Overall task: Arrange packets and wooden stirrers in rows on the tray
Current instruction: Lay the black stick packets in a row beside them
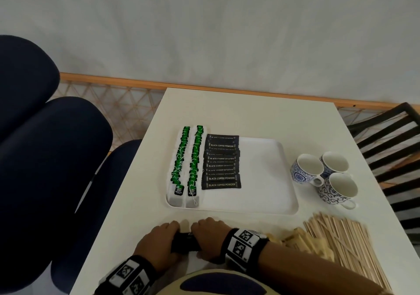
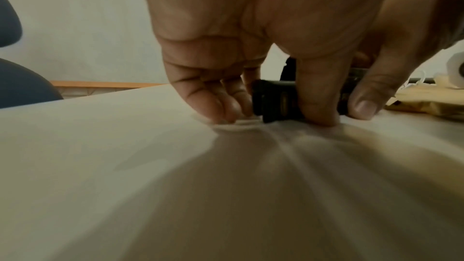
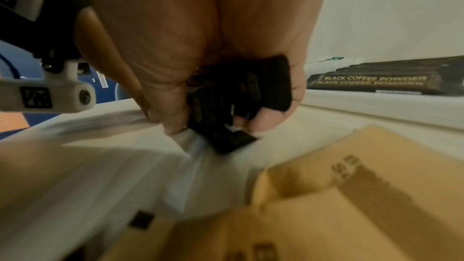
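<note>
1. The left hand (image 1: 156, 243) had its fingers (image 2: 317, 94) curled down around one end of a bundle of black packets (image 1: 186, 242), fingertips on the table (image 1: 250, 113) and thumb on the near side.
2. The right hand (image 1: 210, 235) grasped the other end of the same bundle, thumb (image 3: 165, 94) and fingers clenched around the dark sachets, whose lower corner touched the tabletop.
3. The bundle lay across the table between the two hands, at about 6 o'clock from the tray (image 1: 268, 194), just off its near rim.
4. Both wrists wore black bands with white square-marked blocks (image 1: 244, 241).
5. On the tray, two rows of green tea bags (image 1: 186, 158) ran along its 9 o'clock side, from far edge to near edge.
6. Just beside them, toward 3 o'clock, a row of overlapping black coffee powder sachets (image 1: 221, 162) was laid; the tray's 3 o'clock half showed bare white.
7. At 3 o'clock from the hands, pale yellowish packets (image 1: 302, 241) lay in a loose heap, touching a spread pile of wooden stirrers (image 1: 345, 244) further toward 3 o'clock.
8. At 3 o'clock from the tray stood three blue-and-white cups (image 1: 327, 176), clustered and upright.
9. Dark blue chairs (image 1: 45, 158) stood at 9 o'clock from the table, and a black slatted chair (image 1: 391, 140) at 3 o'clock.
</note>
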A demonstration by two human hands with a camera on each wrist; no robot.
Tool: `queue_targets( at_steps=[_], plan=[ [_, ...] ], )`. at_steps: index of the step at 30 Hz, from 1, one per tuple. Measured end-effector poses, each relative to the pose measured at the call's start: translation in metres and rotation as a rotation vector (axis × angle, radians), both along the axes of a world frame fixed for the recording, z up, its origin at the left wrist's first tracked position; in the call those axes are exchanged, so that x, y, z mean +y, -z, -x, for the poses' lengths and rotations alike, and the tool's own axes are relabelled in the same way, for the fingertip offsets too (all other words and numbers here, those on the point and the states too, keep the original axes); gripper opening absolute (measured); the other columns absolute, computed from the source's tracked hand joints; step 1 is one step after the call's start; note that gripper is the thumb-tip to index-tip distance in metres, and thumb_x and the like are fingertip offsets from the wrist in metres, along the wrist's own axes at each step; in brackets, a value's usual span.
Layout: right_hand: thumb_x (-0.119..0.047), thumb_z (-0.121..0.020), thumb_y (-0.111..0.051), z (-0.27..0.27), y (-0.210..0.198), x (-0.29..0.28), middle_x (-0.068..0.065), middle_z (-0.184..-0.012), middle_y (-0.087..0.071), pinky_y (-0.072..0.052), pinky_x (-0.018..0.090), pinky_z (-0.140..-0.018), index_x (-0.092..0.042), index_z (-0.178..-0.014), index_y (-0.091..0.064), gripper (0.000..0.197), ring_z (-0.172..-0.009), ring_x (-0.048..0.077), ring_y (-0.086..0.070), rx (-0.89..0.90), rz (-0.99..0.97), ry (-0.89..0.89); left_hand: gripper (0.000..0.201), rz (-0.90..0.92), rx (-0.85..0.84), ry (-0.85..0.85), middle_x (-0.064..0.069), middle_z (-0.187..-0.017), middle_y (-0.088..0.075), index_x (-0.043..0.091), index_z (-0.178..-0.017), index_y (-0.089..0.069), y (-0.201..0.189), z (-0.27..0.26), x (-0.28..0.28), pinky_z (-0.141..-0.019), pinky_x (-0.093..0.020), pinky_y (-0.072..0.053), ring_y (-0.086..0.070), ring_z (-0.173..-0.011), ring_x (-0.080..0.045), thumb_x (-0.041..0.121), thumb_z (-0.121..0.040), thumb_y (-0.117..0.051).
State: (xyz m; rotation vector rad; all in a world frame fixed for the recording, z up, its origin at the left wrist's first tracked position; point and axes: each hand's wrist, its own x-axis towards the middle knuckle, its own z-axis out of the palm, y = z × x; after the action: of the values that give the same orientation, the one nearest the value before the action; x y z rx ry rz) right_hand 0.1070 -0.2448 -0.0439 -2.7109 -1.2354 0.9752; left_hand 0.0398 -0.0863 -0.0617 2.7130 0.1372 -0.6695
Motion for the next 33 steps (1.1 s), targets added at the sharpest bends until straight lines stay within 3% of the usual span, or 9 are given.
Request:
queue_targets(
  at_steps=[5,10,16,21,24,26,28,30,33],
  plan=[
    [-0.023,-0.083,-0.069,-0.002,0.002,0.000,0.016,-0.113,-0.056,-0.048,0.041,-0.084,-0.007,-0.116,-0.054,0.040,-0.103,0.034,-0.056,0.009,-0.002,0.004,0.031,0.012,-0.020,0.048,0.016,-0.081,-0.038,0.039,-0.072,-0.029,-0.002,-0.001,-0.002,-0.075,-0.025,-0.041,-0.048,-0.088,-0.011,0.046,-0.080,-0.059],
    [-0.016,-0.083,-0.067,0.001,-0.001,0.001,0.016,-0.107,-0.059,-0.046,0.036,-0.076,-0.006,-0.112,-0.057,0.032,-0.096,0.032,-0.059,0.003,0.007,-0.010,0.030,0.052,-0.036,0.060,0.014,-0.085,-0.041,0.038,-0.072,-0.030,-0.008,-0.003,0.001,-0.071,-0.023,-0.036,-0.045,-0.085,-0.009,0.039,-0.083,-0.057],
    [-0.014,-0.087,-0.062,-0.003,-0.012,-0.001,0.012,-0.094,-0.063,-0.051,0.038,-0.074,-0.007,-0.108,-0.061,0.022,-0.083,0.029,-0.060,0.027,0.062,-0.043,0.027,0.203,0.021,-0.030,0.013,-0.082,-0.055,0.036,-0.077,-0.041,-0.018,-0.002,0.000,-0.075,-0.024,-0.047,-0.056,-0.082,-0.009,0.035,-0.073,-0.068],
    [-0.017,-0.085,-0.063,-0.029,-0.047,-0.010,0.010,-0.100,-0.067,-0.049,0.029,-0.074,-0.012,-0.106,-0.062,0.022,-0.091,0.026,-0.064,0.032,-0.168,0.200,0.076,0.522,-0.051,-0.340,0.003,-0.092,-0.064,0.035,-0.112,-0.046,-0.032,-0.013,0.006,-0.064,-0.018,-0.047,-0.061,-0.075,-0.008,0.047,-0.051,-0.090],
    [-0.020,-0.087,-0.063,-0.048,-0.070,-0.011,0.006,-0.093,-0.063,-0.044,0.027,-0.074,-0.016,-0.097,-0.058,0.012,-0.089,0.023,-0.061,0.170,-0.346,0.285,0.102,0.885,0.046,-0.438,-0.011,-0.110,-0.061,0.026,-0.119,-0.052,-0.044,-0.028,0.007,-0.074,-0.036,-0.057,-0.067,-0.081,-0.022,0.058,-0.031,-0.091],
    [-0.024,-0.090,-0.062,-0.056,-0.077,-0.007,0.005,-0.094,-0.063,-0.046,0.029,-0.077,-0.016,-0.098,-0.055,0.014,-0.088,0.021,-0.060,0.215,-0.379,0.271,0.101,1.164,0.153,-0.489,-0.020,-0.118,-0.059,0.021,-0.125,-0.051,-0.052,-0.038,0.000,-0.078,-0.041,-0.057,-0.067,-0.089,-0.032,0.051,-0.039,-0.093],
    [-0.024,-0.092,-0.058,-0.059,-0.078,-0.003,0.010,-0.100,-0.065,-0.051,0.035,-0.082,-0.011,-0.109,-0.055,0.022,-0.091,0.024,-0.062,0.224,-0.402,0.233,0.081,1.383,0.229,-0.548,-0.022,-0.116,-0.064,0.016,-0.129,-0.051,-0.061,-0.047,-0.011,-0.081,-0.045,-0.057,-0.065,-0.094,-0.038,0.041,-0.060,-0.086],
    [-0.025,-0.096,-0.052,-0.057,-0.074,0.001,0.015,-0.108,-0.063,-0.050,0.039,-0.088,-0.010,-0.120,-0.050,0.029,-0.094,0.025,-0.060,0.203,-0.422,0.210,0.051,1.512,0.226,-0.616,-0.019,-0.118,-0.066,0.022,-0.129,-0.054,-0.068,-0.056,-0.020,-0.084,-0.050,-0.055,-0.063,-0.101,-0.041,0.029,-0.081,-0.071],
    [-0.039,-0.097,-0.045,-0.059,-0.061,-0.002,0.023,-0.123,-0.048,-0.040,0.048,-0.100,-0.013,-0.136,-0.043,0.046,-0.112,0.038,-0.047,0.057,-0.323,0.262,0.045,1.587,0.205,-0.649,-0.016,-0.121,-0.066,0.024,-0.129,-0.056,-0.072,-0.066,-0.026,-0.080,-0.050,-0.057,-0.066,-0.101,-0.036,0.021,-0.084,-0.056]
  ],
)
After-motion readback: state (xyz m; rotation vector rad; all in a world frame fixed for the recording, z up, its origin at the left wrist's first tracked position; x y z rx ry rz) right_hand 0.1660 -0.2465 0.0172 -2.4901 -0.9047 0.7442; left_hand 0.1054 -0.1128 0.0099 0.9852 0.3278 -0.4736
